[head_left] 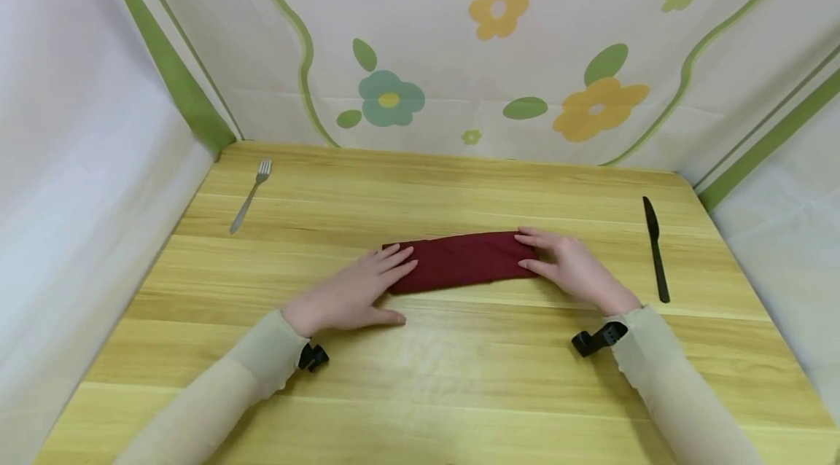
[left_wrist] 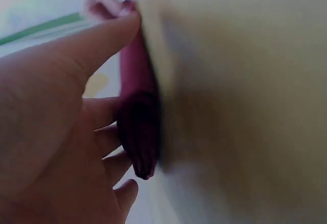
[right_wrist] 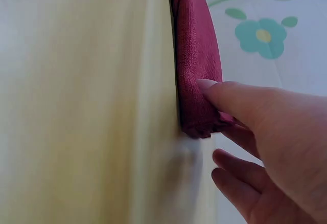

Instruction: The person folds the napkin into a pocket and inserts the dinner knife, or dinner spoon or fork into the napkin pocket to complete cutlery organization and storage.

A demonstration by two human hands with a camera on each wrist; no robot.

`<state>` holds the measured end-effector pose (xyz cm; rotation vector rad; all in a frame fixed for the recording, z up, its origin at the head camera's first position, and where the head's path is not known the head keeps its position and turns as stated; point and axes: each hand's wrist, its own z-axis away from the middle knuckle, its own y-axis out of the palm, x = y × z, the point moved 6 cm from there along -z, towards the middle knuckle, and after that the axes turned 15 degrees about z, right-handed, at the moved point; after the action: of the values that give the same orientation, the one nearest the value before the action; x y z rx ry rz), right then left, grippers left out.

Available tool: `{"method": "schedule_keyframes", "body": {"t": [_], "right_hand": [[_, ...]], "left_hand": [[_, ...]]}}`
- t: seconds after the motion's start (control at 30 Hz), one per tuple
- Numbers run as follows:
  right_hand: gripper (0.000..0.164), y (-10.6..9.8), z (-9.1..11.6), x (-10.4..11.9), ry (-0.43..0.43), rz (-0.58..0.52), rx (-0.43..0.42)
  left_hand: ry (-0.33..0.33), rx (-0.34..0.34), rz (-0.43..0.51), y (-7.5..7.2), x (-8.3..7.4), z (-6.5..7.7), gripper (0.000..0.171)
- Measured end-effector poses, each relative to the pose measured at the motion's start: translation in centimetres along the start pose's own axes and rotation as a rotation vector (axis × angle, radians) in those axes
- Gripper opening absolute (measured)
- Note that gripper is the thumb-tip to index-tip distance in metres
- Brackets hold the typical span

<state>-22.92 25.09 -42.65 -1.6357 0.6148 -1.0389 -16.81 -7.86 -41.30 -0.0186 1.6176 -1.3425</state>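
A dark red folded cloth (head_left: pixel 459 261) lies as a long flat strip across the middle of the wooden table. My left hand (head_left: pixel 351 294) rests its outstretched fingers on the strip's left end, with the thumb apart from it over the tabletop. In the left wrist view the layered edge of the cloth (left_wrist: pixel 140 132) faces the palm. At the other end, my right hand (head_left: pixel 577 268) touches the cloth with thumb and fingertips. The right wrist view has the thumb (right_wrist: pixel 230 93) on the cloth's upper face (right_wrist: pixel 196 55); the index fingertip is hidden behind the end.
A metal fork (head_left: pixel 252 195) lies at the table's back left. To the right is a black knife (head_left: pixel 656 250). White curtains with printed flowers (head_left: pixel 499 9) enclose the wooden table (head_left: pixel 426 392) at the back and sides. Both wrists wear black straps.
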Motion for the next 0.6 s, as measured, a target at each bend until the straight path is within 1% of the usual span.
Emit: {"method": "schedule_keyframes", "body": {"t": [0.03,0.1,0.27,0.37,0.5,0.6], "right_hand": [[0.048,-0.1,-0.4,-0.3,-0.013,0.017,0.005],[0.048,-0.2,-1.3,-0.8,-0.029,0.052,0.012],[0.048,-1.0,-3.9,-1.6,-0.049,0.159,0.029],[0.049,-1.1,-5.6,-1.9,-0.05,0.211,0.036],[0.051,-1.1,-7.9,-1.9,-0.051,0.235,0.019],[0.05,-1.1,-9.2,-1.5,-0.044,0.233,-0.017]], "left_hand": [[0.003,0.027,-0.007,0.5,-0.1,0.0,0.09],[0.007,0.057,-0.032,1.2,-0.4,0.0,0.095],[0.039,0.091,-0.098,3.0,-1.5,-0.9,0.106],[0.069,0.111,-0.137,4.1,-2.6,-1.4,0.112],[0.111,0.138,-0.17,5.3,-4.3,-1.9,0.116],[0.138,0.153,-0.187,6.0,-5.5,-2.2,0.115]]}}
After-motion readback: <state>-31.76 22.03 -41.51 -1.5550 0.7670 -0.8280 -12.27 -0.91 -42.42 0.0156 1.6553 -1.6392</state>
